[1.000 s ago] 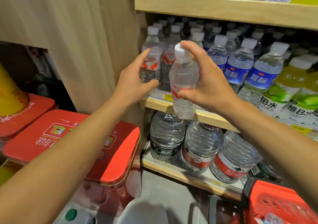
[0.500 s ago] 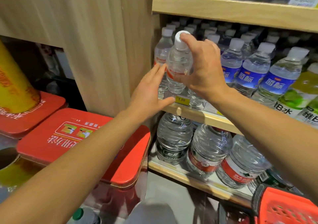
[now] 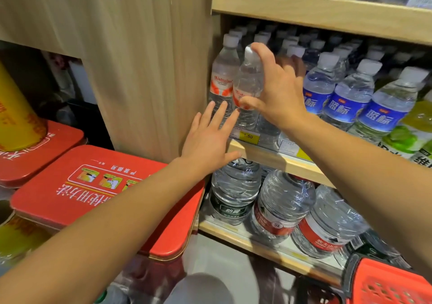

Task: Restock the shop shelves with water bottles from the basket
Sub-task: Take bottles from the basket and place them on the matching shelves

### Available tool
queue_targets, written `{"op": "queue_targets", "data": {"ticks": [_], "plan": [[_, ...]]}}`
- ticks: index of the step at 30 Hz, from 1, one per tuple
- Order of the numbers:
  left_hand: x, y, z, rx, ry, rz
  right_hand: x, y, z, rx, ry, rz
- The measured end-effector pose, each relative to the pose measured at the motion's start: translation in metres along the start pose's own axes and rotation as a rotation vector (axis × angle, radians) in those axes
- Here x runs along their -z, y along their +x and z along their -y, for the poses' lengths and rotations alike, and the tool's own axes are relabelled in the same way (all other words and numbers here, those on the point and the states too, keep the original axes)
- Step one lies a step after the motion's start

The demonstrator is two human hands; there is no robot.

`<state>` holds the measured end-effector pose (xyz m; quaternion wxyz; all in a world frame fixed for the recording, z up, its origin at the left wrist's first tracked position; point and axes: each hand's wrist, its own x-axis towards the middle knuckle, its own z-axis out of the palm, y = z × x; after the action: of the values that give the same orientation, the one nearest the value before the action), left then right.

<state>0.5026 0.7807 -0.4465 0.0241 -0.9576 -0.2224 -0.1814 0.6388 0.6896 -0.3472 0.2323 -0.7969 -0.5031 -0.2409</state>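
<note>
Single view, from the camera worn on my head. It looks forward and downward, so both my forearms enter from the bottom corners and converge toward the centre. The lens sits close to the pale wooden shop shelf (image 3: 275, 161), whose front edge runs diagonally across the right half; the wide angle bows the upper board. My left hand (image 3: 210, 140) and right hand (image 3: 278, 93) lie near mid-frame, within arm's reach of the lens. The gaze falls steeply enough to take in the flat red metal tins (image 3: 70, 200) at lower left and the rim of the red plastic basket (image 3: 385, 285) at the lower right corner. No second view overlaps it.
</note>
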Motion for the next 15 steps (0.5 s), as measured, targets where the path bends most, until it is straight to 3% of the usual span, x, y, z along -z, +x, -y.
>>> {"op": "queue_targets", "data": {"ticks": [7, 15], "plan": [[-0.002, 0.009, 0.001, 0.004, -0.028, -0.001, 0.011, 0.015, -0.004, -0.058, -0.238, 0.053], [0.0, 0.011, -0.001, 0.007, -0.05, -0.006, 0.013, 0.026, -0.011, -0.077, -0.261, 0.168]]}}
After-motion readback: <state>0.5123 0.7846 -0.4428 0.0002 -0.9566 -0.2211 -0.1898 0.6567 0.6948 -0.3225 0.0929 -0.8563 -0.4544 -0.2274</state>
